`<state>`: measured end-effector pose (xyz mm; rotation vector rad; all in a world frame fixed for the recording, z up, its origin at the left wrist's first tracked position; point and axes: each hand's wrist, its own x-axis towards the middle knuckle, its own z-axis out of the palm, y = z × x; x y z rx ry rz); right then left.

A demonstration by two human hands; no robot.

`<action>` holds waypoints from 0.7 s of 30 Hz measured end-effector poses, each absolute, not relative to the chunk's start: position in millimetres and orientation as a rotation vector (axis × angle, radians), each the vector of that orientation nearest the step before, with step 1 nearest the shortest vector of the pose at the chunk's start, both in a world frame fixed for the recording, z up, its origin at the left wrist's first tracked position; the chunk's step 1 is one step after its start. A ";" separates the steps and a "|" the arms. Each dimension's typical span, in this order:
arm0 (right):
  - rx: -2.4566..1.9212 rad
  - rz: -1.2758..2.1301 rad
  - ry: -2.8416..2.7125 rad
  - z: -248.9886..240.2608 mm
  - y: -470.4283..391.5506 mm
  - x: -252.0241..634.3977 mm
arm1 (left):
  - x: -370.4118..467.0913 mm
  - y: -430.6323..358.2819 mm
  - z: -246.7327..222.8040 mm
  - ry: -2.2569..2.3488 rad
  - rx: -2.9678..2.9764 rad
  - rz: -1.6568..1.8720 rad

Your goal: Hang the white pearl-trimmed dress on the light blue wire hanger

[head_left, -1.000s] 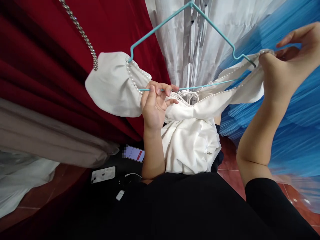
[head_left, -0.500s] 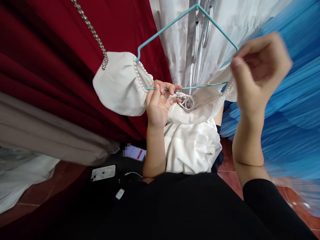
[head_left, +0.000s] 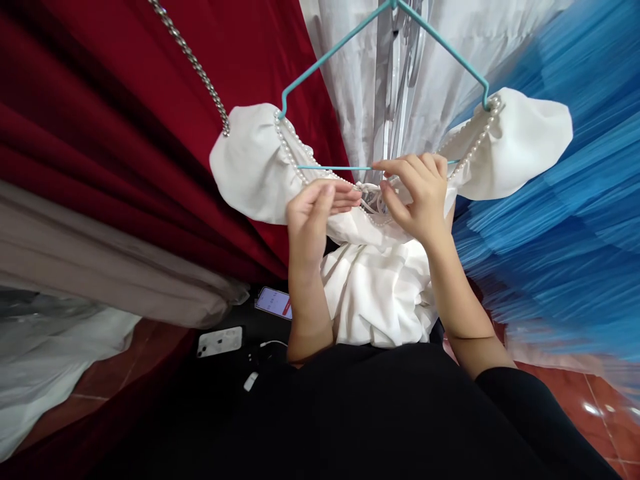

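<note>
- While the hanger's lower bar sits inside the beaded neckline, the white garment (head_left: 385,293) hangs off the pale-blue hanger (head_left: 340,45) in front of the torso; skirt part bunched on the lap.
- Left hand (head_left: 313,213): fingers nearly straight, side by side, thumb lifted near them, over the neckline; can't tell if they grip cloth.
- Right hand (head_left: 420,190): fingers bent, small gap thumb to index, index tip at the lower bar; can't tell if it's pinched.
- Neckline trim: round pearl-like beads (head_left: 285,143), edging both shoulders. Thin white cord (head_left: 383,203) looped between the hands.
- Cloth: smooth, matte, soft folds; puffed sleeves (head_left: 250,167) rounded, gathered at the beads.
- Glittery chain (head_left: 193,60), rope-like, runs down to the sleeve beyond the left hand.
- Behind: red drape (head_left: 240,67), deep pleats; white curtain (head_left: 345,67), sheer-looking; shiny metal uprights (head_left: 384,80).
- Right side: blue tulle (head_left: 560,253), layered, streaky.
- Left side: greyish-beige drape (head_left: 100,253), long folds.
- Lower left, dark surface: pale-backed phone (head_left: 220,342), lit-screen phone (head_left: 274,303), white cable (head_left: 273,344), small white block (head_left: 251,381).
- Floor (head_left: 590,400): reddish glossy tile.
</note>
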<state>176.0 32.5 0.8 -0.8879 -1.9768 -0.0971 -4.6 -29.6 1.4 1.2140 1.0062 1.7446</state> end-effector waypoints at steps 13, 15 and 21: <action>-0.910 -0.155 -1.989 -0.4 34.4 184.0 | -40.2 13.5 21.3 1.115 1.702 2.368; -0.911 -0.142 -2.006 0.7 33.2 185.9 | -44.1 21.9 20.2 1.183 1.652 2.403; -0.913 -0.111 -2.068 7.3 34.0 196.8 | -63.7 34.3 30.8 1.209 1.557 2.353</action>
